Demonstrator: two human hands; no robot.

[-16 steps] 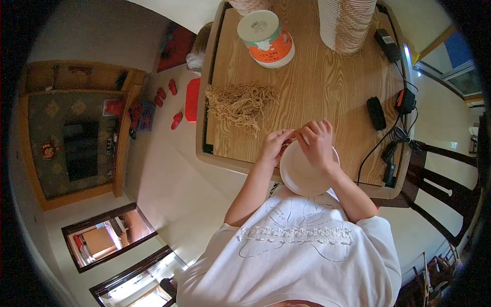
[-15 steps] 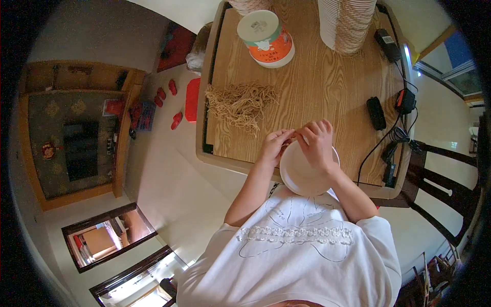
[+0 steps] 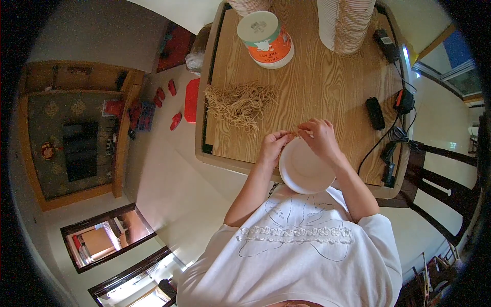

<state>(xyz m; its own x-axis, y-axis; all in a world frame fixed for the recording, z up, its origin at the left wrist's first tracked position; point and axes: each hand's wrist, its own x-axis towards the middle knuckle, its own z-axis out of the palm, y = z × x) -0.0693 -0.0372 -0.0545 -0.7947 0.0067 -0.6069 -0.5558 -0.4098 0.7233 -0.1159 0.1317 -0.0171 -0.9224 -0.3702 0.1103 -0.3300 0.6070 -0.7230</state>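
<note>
Gripped at far rim by left hand (image 3: pixel 272 147), overlapped there by right hand (image 3: pixel 322 139) (hold unclear): white bowl (image 3: pixel 306 169), at counter's (image 3: pixel 317 92) near edge. Beyond: tan string heap (image 3: pixel 243 105); orange-banded tub (image 3: pixel 267 41), printed with dark lettering (image 3: pixel 279 53) and white ghost figure (image 3: pixel 263 45).

Bare left hand (image 3: pixel 272 148) and right hand (image 3: pixel 321 140) basically meet at the far rim of a round white container (image 3: pixel 307 168), messy tan string heap (image 3: pixel 243 105) sitting up-left on the brown wood-grain table (image 3: pixel 319 87).

Wht short-slv tee (image 3: pixel 327 273) w/ floral trim (image 3: pixel 296 235).
</note>
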